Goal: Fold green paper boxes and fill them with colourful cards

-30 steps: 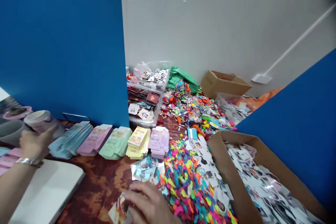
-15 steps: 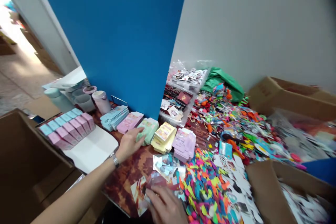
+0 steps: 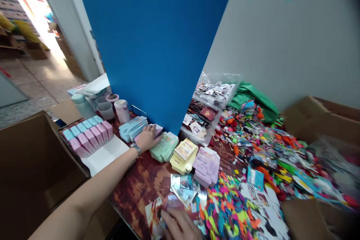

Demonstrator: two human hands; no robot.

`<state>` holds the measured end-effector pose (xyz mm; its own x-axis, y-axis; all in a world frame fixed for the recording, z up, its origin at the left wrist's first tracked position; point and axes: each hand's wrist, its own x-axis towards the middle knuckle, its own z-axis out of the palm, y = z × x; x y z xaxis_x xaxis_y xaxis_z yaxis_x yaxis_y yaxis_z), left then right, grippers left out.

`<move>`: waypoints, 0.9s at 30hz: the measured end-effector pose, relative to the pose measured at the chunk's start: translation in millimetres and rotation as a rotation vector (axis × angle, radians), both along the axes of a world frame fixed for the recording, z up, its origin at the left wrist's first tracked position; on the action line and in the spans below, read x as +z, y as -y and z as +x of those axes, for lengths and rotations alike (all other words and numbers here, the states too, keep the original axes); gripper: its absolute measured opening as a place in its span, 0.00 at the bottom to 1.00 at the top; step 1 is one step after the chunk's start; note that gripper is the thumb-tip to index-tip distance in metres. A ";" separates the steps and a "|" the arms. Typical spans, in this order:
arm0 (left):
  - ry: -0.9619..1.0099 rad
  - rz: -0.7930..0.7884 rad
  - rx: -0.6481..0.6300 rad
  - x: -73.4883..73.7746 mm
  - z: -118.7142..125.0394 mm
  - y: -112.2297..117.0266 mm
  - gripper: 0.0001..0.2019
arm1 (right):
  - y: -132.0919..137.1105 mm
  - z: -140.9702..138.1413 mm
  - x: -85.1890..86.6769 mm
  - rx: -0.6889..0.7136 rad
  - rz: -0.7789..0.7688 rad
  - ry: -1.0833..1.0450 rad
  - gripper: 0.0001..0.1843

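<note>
My left hand [image 3: 146, 138], with a watch or bracelet at the wrist, reaches to the stack of flat pink cartons [image 3: 158, 130]. Its fingers lie stretched over the top of the stack, apart from one another. On one side of it are blue cartons [image 3: 132, 128], on the other green cartons [image 3: 165, 146]. My right hand [image 3: 181, 225] rests low on the table with bent fingers, at the edge of a glossy picture card [image 3: 154, 213]. What its fingertips pinch is partly hidden. Shiny cards [image 3: 184, 189] lie just above that hand.
Yellow cartons [image 3: 184, 153] and purple cartons [image 3: 206, 165] continue the row. Colourful balloons [image 3: 227, 210] and small trinkets [image 3: 270, 146] spread rightward. Filled pink and blue boxes [image 3: 90, 135] stand in a tray at left. A blue partition [image 3: 157, 45] rises behind; an open cardboard box [image 3: 30, 157] is near left.
My left hand has moved from the green cartons leftward and back onto the pink cartons. The right hand stays by the picture card. The camera view has shifted.
</note>
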<state>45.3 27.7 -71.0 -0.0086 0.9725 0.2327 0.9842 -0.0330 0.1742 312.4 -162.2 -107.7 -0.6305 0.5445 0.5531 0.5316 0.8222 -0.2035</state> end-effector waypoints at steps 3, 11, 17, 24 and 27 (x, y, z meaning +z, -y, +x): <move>-0.020 -0.029 -0.101 -1.3 22.0 5.2 0.33 | 0.8 -4.2 2.9 0.007 -0.030 0.014 0.17; -0.011 -0.117 -0.086 -12.7 56.7 3.6 0.41 | 5.3 -10.1 -3.5 -0.027 -0.050 -0.038 0.17; 0.087 -0.069 0.007 -1.5 52.9 14.6 0.43 | 0.6 -6.9 4.8 -0.038 -0.042 -0.020 0.15; 0.310 0.090 0.021 22.1 59.4 54.4 0.44 | -25.8 -2.0 65.3 -0.083 -0.135 -0.148 0.20; 0.505 0.148 -0.083 33.7 76.8 80.2 0.35 | -44.8 -2.2 87.4 -0.217 -0.109 -0.236 0.25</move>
<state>122.1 -52.5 -37.3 -0.0797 0.9318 0.3540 0.7720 -0.1669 0.6133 310.2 -117.4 -20.3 -0.3552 0.7160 0.6010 0.6198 0.6617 -0.4220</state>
